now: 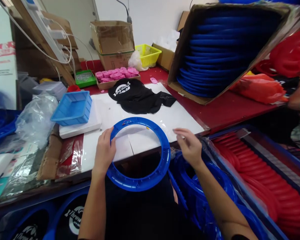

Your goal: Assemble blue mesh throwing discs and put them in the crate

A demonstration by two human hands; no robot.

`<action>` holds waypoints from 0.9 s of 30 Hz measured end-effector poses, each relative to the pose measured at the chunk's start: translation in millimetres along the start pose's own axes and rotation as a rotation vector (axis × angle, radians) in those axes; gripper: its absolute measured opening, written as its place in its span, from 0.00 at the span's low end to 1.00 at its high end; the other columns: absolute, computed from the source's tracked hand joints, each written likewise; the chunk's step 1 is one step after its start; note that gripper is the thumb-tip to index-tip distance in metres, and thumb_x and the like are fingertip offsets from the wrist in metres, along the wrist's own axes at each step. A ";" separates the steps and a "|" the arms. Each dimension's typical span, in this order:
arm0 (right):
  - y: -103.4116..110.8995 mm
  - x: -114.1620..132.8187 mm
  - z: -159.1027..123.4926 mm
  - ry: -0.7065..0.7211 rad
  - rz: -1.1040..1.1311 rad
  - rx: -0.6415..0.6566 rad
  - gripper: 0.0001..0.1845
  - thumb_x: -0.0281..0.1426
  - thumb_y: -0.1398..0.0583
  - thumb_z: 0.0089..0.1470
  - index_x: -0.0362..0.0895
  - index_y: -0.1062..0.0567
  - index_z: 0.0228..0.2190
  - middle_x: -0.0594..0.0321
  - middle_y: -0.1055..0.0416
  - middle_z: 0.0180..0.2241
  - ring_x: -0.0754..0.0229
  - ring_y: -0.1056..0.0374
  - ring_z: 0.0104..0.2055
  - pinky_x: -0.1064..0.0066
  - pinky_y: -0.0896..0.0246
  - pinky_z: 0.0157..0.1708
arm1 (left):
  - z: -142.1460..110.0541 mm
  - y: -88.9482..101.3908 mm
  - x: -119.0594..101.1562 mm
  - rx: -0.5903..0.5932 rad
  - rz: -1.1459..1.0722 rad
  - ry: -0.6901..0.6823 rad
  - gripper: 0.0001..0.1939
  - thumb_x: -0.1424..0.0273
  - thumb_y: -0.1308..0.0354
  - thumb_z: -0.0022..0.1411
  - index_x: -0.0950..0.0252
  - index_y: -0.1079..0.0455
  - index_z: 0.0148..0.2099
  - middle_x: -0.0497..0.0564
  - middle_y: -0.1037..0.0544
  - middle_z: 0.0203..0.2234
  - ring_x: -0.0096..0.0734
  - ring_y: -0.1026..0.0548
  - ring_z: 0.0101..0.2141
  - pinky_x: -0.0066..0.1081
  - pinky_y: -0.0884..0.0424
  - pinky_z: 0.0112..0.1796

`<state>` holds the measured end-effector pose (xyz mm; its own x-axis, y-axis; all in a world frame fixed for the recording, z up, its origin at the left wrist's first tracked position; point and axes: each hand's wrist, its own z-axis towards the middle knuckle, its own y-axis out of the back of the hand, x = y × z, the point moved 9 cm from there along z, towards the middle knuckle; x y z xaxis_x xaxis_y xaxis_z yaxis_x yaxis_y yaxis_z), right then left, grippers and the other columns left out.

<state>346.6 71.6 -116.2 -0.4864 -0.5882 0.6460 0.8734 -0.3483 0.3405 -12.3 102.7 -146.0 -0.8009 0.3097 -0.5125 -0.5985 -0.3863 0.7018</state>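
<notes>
Presently, the left hand (104,154) grips the blue ring (140,154) at its left side, fingers curled over the inner edge and thumb along the outer rim. The ring lies half on the white work surface (150,113) and half beyond its near edge, over the person's lap. The right hand (189,145) hovers just beside the ring's right side, fingers loosely spread and holding nothing; it does not touch the ring.

Behind the ring, a black fabric piece (137,96) with a white logo rests on the white surface. A blue tray (72,107) sits to the left on a white slab. A tilted cardboard box (222,50) at upper right holds stacked blue rings. A bin of red rings (262,170) stands to the right.
</notes>
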 end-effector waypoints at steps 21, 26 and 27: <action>-131.9 -46.6 79.6 0.051 -0.306 1.064 0.09 0.28 0.43 0.66 0.45 0.24 0.35 0.60 0.22 0.34 0.58 0.29 0.34 0.68 0.37 0.37 | -88.5 45.5 17.0 -0.125 -0.127 0.132 0.23 0.68 0.42 0.74 0.58 0.33 0.68 0.56 0.24 0.62 0.43 0.25 0.63 0.47 0.28 0.64; -38.0 -55.2 161.6 -0.058 -0.336 0.072 0.26 0.39 0.38 0.64 0.43 0.28 0.59 0.47 0.25 0.53 0.51 0.26 0.43 0.58 0.28 0.44 | -82.3 32.2 6.6 -0.130 -0.159 0.130 0.22 0.69 0.44 0.75 0.57 0.35 0.69 0.56 0.25 0.63 0.43 0.27 0.64 0.47 0.28 0.64; -31.5 -48.2 159.7 -0.054 -0.300 0.025 0.30 0.41 0.37 0.63 0.43 0.31 0.63 0.46 0.26 0.55 0.51 0.26 0.43 0.57 0.27 0.43 | -79.1 29.5 4.1 -0.120 -0.157 0.141 0.22 0.69 0.45 0.76 0.57 0.35 0.69 0.57 0.25 0.63 0.43 0.27 0.64 0.47 0.28 0.64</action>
<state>346.5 227.5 -49.0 -0.7211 -0.4221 0.5494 0.6918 -0.4822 0.5375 -34.8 23.9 -166.5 -0.6874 0.2528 -0.6808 -0.7072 -0.4462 0.5484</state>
